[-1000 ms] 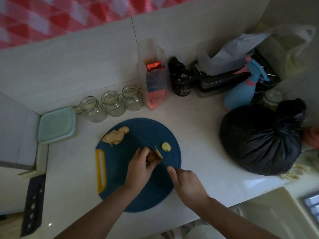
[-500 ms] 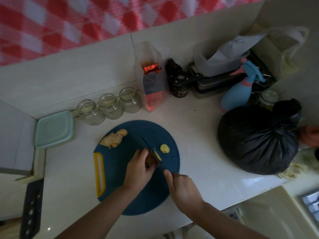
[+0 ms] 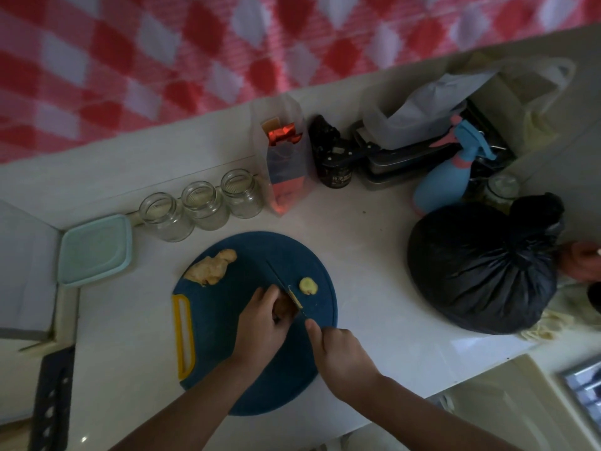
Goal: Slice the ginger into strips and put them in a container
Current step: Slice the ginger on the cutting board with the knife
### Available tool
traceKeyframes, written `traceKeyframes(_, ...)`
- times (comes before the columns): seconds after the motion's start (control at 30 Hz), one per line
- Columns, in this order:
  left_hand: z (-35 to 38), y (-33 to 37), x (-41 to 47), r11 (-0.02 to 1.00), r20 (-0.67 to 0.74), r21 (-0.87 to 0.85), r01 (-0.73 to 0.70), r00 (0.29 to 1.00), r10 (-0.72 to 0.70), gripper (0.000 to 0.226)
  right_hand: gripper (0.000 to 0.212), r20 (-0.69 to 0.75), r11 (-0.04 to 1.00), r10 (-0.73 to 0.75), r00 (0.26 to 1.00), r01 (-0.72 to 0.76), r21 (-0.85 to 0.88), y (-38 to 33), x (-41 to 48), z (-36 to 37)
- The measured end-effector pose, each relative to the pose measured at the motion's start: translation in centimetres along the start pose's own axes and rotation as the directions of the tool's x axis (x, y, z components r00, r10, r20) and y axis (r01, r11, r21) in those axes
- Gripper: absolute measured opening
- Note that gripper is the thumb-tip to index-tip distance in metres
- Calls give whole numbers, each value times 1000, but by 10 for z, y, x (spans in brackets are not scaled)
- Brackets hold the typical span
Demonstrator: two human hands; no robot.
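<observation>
A round dark blue cutting board [image 3: 227, 304] with a yellow handle lies on the white counter. My left hand [image 3: 260, 323] pins a piece of ginger [image 3: 282, 305] on the board's middle. My right hand [image 3: 341, 356] grips a knife [image 3: 286, 284]; its dark blade runs up-left along the right side of the held ginger. One round ginger slice [image 3: 308, 284] lies just right of the blade. A larger peeled ginger chunk [image 3: 211, 267] rests at the board's upper left. A pale green lidded container [image 3: 94, 249] sits left of the board.
Three glass jars [image 3: 201, 205] stand behind the board. A clear bag with red packets [image 3: 286, 164], a dark jar [image 3: 335, 161] and a blue spray bottle [image 3: 445, 177] line the wall. A tied black bag [image 3: 481, 268] sits at right, the counter's front edge close below.
The camera has tilted, so everything sits lower in the frame. Both hands stay on the ginger and knife, with the blade shifted slightly along the piece.
</observation>
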State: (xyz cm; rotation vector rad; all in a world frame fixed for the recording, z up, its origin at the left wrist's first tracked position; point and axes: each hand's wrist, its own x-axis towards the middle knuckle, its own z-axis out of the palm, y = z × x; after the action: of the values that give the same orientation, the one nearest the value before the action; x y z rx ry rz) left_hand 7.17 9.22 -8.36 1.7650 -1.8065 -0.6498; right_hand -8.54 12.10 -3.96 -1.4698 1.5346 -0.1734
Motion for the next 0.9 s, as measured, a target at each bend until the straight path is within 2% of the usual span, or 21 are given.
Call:
traceKeyframes(0.37,1,-4,0,998,-1,-42,-35,999,35,26,56,88,990,83,993,-92,108,0,19,-3)
traceKeyframes(0.67,-1,-10,-4,995,11,-99,-31,999,32,25,53,46,983,94,995,-100,152,2,31,-2)
traceKeyframes(0.8,-6,-16,-6,987,89,-161,-13,996,28,28,56,88,940,180,980,-197,277,2,37,-10)
traceKeyframes(0.9,-7,-14,-5,986,79,-164,-4,997,18,27,56,167,884,208,964,-258,390,3,34,-20)
